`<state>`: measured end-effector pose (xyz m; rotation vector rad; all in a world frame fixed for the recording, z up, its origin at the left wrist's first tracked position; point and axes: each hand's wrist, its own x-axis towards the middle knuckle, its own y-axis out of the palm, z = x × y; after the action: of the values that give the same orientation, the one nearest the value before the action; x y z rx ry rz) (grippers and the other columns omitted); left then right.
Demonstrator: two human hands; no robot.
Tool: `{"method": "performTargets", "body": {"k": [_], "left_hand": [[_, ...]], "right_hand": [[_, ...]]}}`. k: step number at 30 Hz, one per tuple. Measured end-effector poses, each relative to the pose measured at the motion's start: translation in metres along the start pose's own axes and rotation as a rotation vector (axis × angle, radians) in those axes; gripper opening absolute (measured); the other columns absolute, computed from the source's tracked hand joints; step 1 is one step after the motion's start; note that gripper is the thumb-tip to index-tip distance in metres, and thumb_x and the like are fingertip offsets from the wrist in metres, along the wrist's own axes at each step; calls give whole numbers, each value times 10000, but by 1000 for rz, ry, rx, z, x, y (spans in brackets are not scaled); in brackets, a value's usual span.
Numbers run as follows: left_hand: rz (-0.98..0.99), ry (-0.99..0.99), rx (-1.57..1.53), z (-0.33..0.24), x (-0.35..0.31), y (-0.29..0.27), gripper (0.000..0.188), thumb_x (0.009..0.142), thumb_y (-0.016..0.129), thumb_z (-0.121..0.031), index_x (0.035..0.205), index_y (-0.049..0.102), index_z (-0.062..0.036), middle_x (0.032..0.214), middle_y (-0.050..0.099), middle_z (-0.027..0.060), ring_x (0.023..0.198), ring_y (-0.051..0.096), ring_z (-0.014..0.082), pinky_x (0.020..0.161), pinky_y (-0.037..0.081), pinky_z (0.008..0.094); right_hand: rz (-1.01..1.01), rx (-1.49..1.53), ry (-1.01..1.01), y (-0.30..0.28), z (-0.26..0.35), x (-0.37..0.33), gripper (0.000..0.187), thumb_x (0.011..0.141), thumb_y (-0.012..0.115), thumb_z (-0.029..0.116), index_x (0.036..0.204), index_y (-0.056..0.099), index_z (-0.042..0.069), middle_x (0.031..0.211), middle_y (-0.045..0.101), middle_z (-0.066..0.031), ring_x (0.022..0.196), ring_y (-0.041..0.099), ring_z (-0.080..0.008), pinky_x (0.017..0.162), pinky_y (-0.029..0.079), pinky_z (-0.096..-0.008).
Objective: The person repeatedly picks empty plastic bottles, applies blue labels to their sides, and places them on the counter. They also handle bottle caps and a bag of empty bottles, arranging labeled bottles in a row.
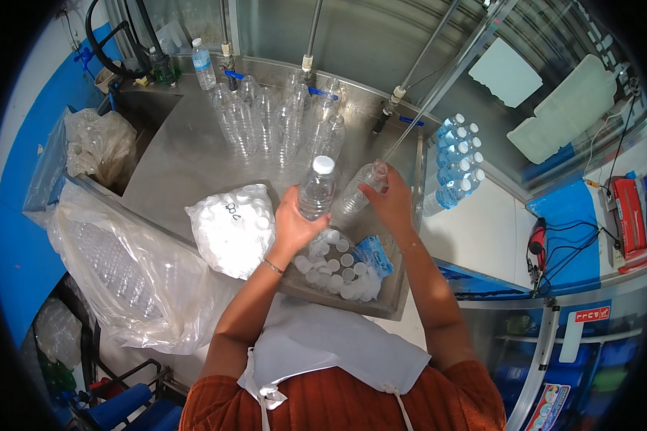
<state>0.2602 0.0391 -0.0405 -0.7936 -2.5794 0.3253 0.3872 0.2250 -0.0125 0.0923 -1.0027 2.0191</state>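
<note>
My left hand (295, 224) is wrapped round a clear plastic bottle (316, 194) with a white cap, held upright over the steel counter. A second clear bottle (357, 188), tilted and with no cap to be seen, is gripped near its top by my right hand (391, 195). Below my hands lies an open plastic bag of loose white caps (338, 267). Left of my left hand sits a full white bag (235, 228), its contents showing as rounded white shapes. Several uncapped clear bottles (287, 129) stand grouped at the back of the counter.
Thin pipes with blue-handled valves (307, 65) come down behind the counter (172, 151). Labelled bottles with white caps (453, 161) stand in rows on the right ledge. A large clear bag of bottles (115, 266) hangs over the left front edge, beside a basin (147, 115).
</note>
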Motion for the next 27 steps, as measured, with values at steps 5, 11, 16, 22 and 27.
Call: {"method": "performTargets", "body": {"k": [5,11,16,22,27], "left_hand": [[236,-47,-143,-24,-12,-16,548,625,824,-187,1066,551,-10,934,686,168,885,696,328,776,534,378],[644,-98,-287,-37,-33,-16,672,636,813,-206,1205,511,-15,998,693,150,896,706,278,782,539,368],[1264,-706,-1487,-42,-50,4,756,670,773,-182,1335,449,-26,1010,660,153,880,681,265,748,545,373],[1076,-505,-931,-51,-39,-2,835,648,775,-246,1351,418,30,1051,624,153,917,662,261,661,576,391],[1257,-554,-1111,-69,-37,-19,819,652,776,-283,1318,434,51,1113,591,182,942,652,256,689,589,403]], "right_hand": [[-106,-43,37,2,17,-2,750,757,827,382,1346,535,21,997,643,-146,844,617,-256,793,511,-343],[122,311,-254,-33,49,-37,396,974,603,251,1298,582,23,1211,620,-158,1119,602,-266,957,465,-384],[263,1638,28,-28,53,-46,348,1009,542,289,1220,650,35,1206,643,-144,1152,613,-295,1009,461,-386],[309,669,6,-69,49,-41,449,1027,484,371,1241,632,6,1050,669,-115,1027,655,-235,927,497,-336],[195,312,-343,-106,59,-31,451,995,517,457,1087,647,35,818,605,-82,742,592,-202,665,461,-313]]}}
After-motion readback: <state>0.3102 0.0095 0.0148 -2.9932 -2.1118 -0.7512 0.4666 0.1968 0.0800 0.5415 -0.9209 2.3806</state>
